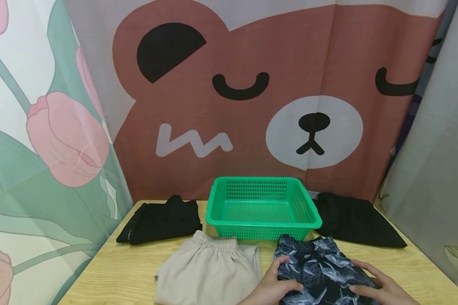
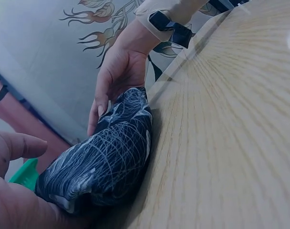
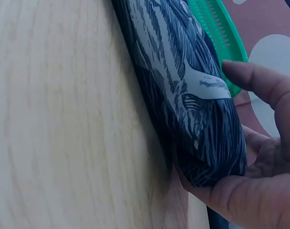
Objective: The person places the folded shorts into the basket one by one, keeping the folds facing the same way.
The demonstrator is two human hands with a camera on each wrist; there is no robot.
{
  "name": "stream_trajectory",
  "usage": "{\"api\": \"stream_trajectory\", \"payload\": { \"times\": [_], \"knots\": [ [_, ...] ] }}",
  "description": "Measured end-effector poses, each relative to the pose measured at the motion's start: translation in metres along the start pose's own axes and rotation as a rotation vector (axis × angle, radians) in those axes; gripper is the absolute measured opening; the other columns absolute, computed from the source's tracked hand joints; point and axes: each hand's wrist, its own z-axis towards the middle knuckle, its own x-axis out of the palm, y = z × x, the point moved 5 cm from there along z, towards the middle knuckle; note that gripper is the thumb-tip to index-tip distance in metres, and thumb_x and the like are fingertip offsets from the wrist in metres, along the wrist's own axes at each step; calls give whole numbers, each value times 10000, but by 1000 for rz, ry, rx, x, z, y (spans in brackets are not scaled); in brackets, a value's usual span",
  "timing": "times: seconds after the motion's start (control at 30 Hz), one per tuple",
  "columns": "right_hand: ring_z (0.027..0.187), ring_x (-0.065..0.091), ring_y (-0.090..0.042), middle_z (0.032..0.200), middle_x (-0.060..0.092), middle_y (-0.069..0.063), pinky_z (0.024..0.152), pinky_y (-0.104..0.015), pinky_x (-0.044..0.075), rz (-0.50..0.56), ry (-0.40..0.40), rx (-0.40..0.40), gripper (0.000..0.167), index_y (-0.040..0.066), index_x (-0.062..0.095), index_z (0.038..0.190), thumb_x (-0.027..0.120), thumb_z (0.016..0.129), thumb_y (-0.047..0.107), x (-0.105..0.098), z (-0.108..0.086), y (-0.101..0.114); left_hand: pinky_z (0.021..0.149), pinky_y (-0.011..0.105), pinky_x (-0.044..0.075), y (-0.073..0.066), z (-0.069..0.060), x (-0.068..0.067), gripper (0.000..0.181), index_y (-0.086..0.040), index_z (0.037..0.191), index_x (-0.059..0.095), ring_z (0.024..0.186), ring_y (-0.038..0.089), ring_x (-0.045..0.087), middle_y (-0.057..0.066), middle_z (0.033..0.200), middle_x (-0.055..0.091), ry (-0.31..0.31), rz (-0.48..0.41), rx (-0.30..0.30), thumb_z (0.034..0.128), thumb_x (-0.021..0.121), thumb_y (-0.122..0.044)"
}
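Folded dark shorts with a white leaf-like pattern (image 1: 320, 271) lie on the table at the front right, waistband toward the back. At their left edge my left hand (image 1: 272, 281) holds the cloth, thumb on top. My right hand (image 1: 383, 286) grips the opposite edge, with thumb and index finger spread over the fabric. In the right wrist view, part of that hand (image 3: 269, 191) reaches under the bunched side of the shorts (image 3: 202, 124). The left wrist view shows the shorts (image 2: 107, 157) between both hands; some fingertips are hidden by cloth.
An empty green plastic basket (image 1: 263, 231) stands at the back middle. Beige elastic-waist bottoms (image 1: 210, 271) lie left of the shorts. Black folded garments sit at the back left (image 1: 164, 222) and back right (image 1: 358, 220). Printed curtains (image 1: 244, 127) hang behind the wooden table (image 1: 99, 271).
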Motion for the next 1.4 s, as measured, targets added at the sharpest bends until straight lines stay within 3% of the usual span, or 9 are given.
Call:
{"api": "stream_trajectory", "payload": {
  "times": [0.13, 0.27, 0.37, 0.53, 0.67, 0.93, 1.17, 1.4],
  "knots": [
    [1047, 537, -457, 1313, 383, -409, 789, -556, 483, 3, 9, -7, 813, -36, 217, 1483, 676, 909, 313, 1, 3, 0, 905, 389, 410, 1, 1, 0, 569, -79, 1261, 536, 1030, 251, 503, 121, 1165, 491, -5, -38, 18, 730, 699, 40],
    [1185, 407, -540, 1419, 260, -400, 861, -601, 421, -41, 25, -62, 821, -33, 232, 1492, 686, 903, 315, 2, 5, 5, 868, 343, 435, 2, 3, 0, 592, -65, 1257, 541, 982, 227, 532, 105, 1120, 510, -11, -60, 55, 703, 700, 74],
    [1248, 301, -579, 1451, 222, -390, 894, -639, 370, -71, 41, -104, 800, -28, 259, 1490, 693, 901, 295, 3, 6, 8, 905, 379, 416, 3, 5, -2, 598, -88, 1250, 558, 1023, 239, 505, 113, 1153, 506, -21, 7, 54, 694, 719, 60],
    [1254, 274, -598, 1444, 233, -397, 900, -673, 339, -136, 39, -142, 762, -25, 310, 1470, 715, 883, 244, 4, 5, 10, 972, 464, 361, 4, 7, -5, 600, -139, 1247, 581, 1110, 260, 464, 105, 1223, 510, -25, 112, 31, 693, 749, 21],
    [1256, 266, -601, 1446, 221, -405, 907, -690, 321, -164, 18, -140, 786, -20, 320, 1470, 742, 860, 240, 4, 5, 11, 973, 463, 360, 4, 7, -5, 607, -142, 1241, 588, 1109, 248, 469, 90, 1217, 519, -24, 120, 41, 682, 752, 30],
    [1281, 263, -586, 1463, 239, -380, 909, -669, 343, -153, -20, -138, 864, 8, 351, 1479, 802, 792, 273, 2, 5, 12, 865, 338, 423, 5, 8, -5, 642, -138, 1259, 570, 986, 178, 517, 61, 1167, 526, 0, 95, 48, 665, 711, 63],
    [1292, 252, -585, 1473, 241, -366, 901, -656, 358, -164, -46, -149, 838, 28, 353, 1489, 784, 813, 271, 0, -3, 17, 732, 256, 451, 7, 9, -2, 703, -114, 1282, 552, 886, 143, 541, 41, 1103, 518, 17, -34, 52, 631, 641, 133],
    [1296, 298, -556, 1466, 299, -338, 901, -615, 385, -178, -79, -179, 862, 29, 373, 1483, 802, 787, 302, -1, -10, 20, 724, 253, 442, 4, 6, -5, 726, -143, 1276, 581, 910, 147, 509, 58, 1212, 474, 56, -15, 94, 612, 641, 147]
  ]
}}
